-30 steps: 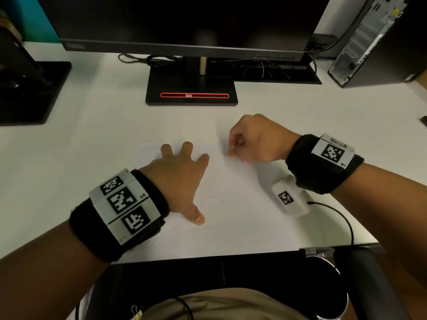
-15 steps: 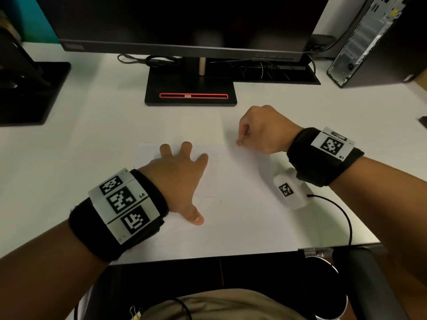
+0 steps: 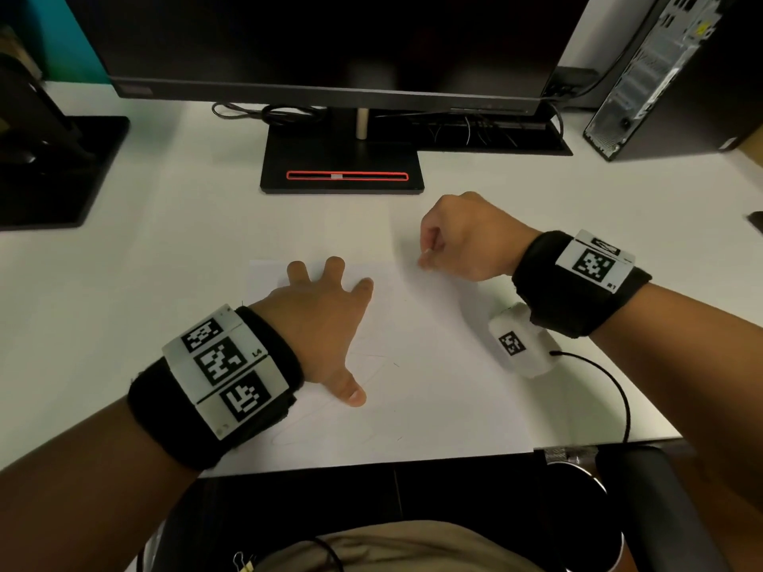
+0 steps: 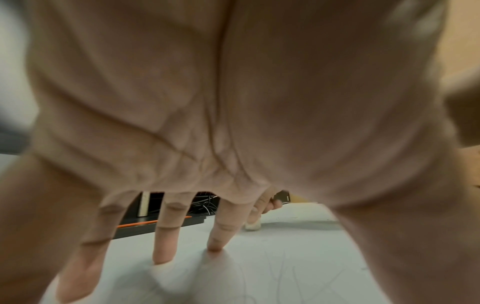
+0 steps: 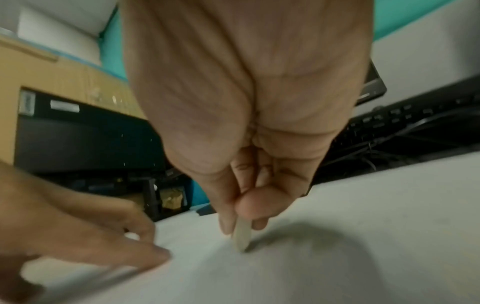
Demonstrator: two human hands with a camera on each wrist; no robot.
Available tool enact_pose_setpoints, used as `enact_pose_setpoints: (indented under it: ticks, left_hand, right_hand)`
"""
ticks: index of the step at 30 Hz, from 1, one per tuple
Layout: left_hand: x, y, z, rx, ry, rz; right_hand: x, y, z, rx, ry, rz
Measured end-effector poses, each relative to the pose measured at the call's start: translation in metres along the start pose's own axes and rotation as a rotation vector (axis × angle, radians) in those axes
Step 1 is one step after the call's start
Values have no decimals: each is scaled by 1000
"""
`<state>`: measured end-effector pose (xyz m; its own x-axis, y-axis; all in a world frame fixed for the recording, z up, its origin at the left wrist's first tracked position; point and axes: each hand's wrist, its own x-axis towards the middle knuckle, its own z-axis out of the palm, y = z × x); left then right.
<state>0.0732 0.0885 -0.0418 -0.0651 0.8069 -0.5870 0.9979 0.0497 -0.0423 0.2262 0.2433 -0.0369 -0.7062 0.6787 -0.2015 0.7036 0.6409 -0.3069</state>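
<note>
Pale stick (image 5: 242, 236) near upright, tip down on paper (image 3: 433, 386), pinched by right hand (image 3: 466, 241), left hand (image 3: 318, 319) pressing flat

The right hand (image 5: 246, 102) fills the upper centre of the view, palm toward the camera, and pinches a slim pale tool (image 5: 241, 236) between thumb and curled fingers (image 5: 226, 205). The tool points down, and its tip touches the white surface (image 5: 363, 257), with the hand's shadow just to the right of it. The left hand (image 5: 78, 226) rests on the same surface at lower left, while a black keyboard (image 5: 402, 119) and a black case (image 5: 78, 139) stand behind.
</note>
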Motion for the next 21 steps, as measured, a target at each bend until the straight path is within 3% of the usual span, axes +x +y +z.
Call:
enact_pose_setpoints:
  ticks: [5, 13, 17, 21]
  left_hand:
    - [1, 1, -3, -3, -5, -3]
    - [0, 1, -2, -5, -13, -8]
    - [1, 1, -3, -8, -2, -6]
    - [1, 1, -2, 1, -2, -7]
  right_hand:
    - [-6, -15, 8, 143, -173, -101]
    - [7, 2, -2, -22, 15, 11]
    - [-7, -8, 5, 133, -170, -80]
    - [-1, 3, 3, 65, -74, -7]
